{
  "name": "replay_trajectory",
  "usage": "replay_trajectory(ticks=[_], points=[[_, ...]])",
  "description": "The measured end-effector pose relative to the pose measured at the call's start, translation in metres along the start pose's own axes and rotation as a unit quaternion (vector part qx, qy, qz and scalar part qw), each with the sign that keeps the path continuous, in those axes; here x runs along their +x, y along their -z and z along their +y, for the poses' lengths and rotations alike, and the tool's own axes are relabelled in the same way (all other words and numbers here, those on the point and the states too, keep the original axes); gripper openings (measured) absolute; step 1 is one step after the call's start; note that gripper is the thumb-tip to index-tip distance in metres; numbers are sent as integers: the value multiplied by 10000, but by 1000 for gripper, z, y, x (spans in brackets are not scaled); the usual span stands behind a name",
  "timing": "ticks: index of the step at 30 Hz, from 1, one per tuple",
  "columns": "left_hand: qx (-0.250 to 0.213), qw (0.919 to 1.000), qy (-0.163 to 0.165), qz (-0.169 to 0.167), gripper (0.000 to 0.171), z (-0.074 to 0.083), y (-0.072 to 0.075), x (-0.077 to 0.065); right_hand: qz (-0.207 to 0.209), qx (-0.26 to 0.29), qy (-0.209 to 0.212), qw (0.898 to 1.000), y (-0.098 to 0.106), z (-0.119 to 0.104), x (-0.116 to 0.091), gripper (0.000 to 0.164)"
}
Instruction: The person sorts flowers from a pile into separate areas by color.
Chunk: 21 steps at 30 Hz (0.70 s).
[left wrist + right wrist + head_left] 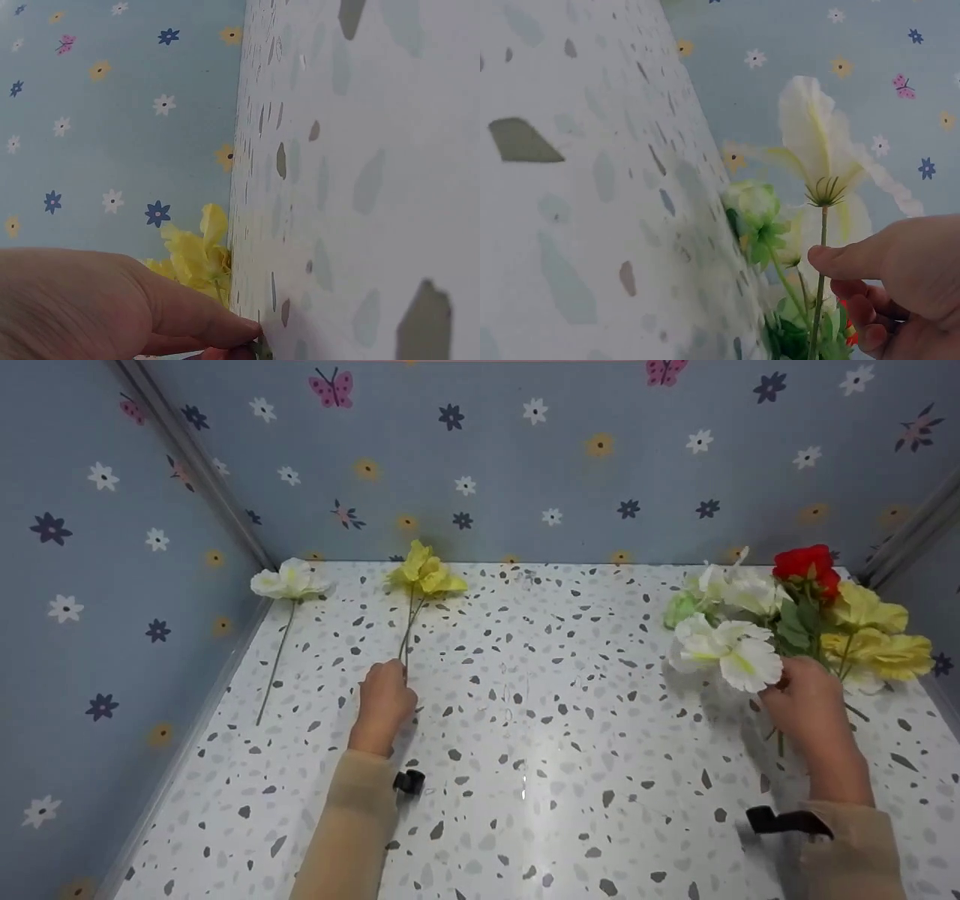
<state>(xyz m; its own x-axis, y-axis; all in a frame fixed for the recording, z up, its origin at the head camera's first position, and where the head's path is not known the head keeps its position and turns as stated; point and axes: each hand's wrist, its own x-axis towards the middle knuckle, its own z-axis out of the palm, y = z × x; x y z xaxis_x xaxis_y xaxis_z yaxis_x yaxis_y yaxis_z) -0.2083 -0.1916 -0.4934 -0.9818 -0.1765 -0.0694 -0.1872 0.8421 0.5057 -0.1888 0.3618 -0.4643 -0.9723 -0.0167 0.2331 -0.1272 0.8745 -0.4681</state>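
Observation:
My left hand (pixel 386 697) pinches thin stems below the yellow flowers (pixel 426 571), whose blossoms lie near the back wall. In the left wrist view the fingertips (pixel 244 330) meet at a stem close to the table, with yellow petals (pixel 196 255) beyond. On the right, my right hand (pixel 814 709) holds a white flower (pixel 739 652) by its stem, thumb against fingers, as the right wrist view shows. Around and behind that hand are a red flower (pixel 806 570), yellow flowers (pixel 877 649), more white blossoms (pixel 750 589) and a pale green flower (pixel 754 206). Some stems there are hidden by the hand.
A single white flower (pixel 289 581) lies at the far left, its stem pointing toward the front. The speckled white table (pixel 525 720) is bordered by patterned blue-grey walls (pixel 510 465) at the back and both sides.

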Motion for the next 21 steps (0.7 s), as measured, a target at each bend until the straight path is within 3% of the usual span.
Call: replay_trajectory(ticks=[5,7,11,14,15,17,21], points=[[53,9998,-140,-97,18,1,0,-1,579,231,-191,9979,11,-22,-2,5],[63,9997,-204,-73,14,1,0,-2,891,426,-289,9947,16,-32,-3,7],[33,9995,-285,122,8,1,0,-1,1558,990,-496,9816,23,-51,-5,21],[-41,9992,-304,267,15,2,1,-1,1808,1847,-517,9646,25,-62,-6,28],[-77,9991,-293,304,19,3,2,-1,1818,2224,-444,9568,25,-65,-7,29],[-128,9988,-312,348,28,6,4,-2,1721,3242,-230,9299,24,-71,-7,30],[-443,9976,-380,361,32,19,8,-8,1178,5210,-147,8453,15,-85,-8,31]])
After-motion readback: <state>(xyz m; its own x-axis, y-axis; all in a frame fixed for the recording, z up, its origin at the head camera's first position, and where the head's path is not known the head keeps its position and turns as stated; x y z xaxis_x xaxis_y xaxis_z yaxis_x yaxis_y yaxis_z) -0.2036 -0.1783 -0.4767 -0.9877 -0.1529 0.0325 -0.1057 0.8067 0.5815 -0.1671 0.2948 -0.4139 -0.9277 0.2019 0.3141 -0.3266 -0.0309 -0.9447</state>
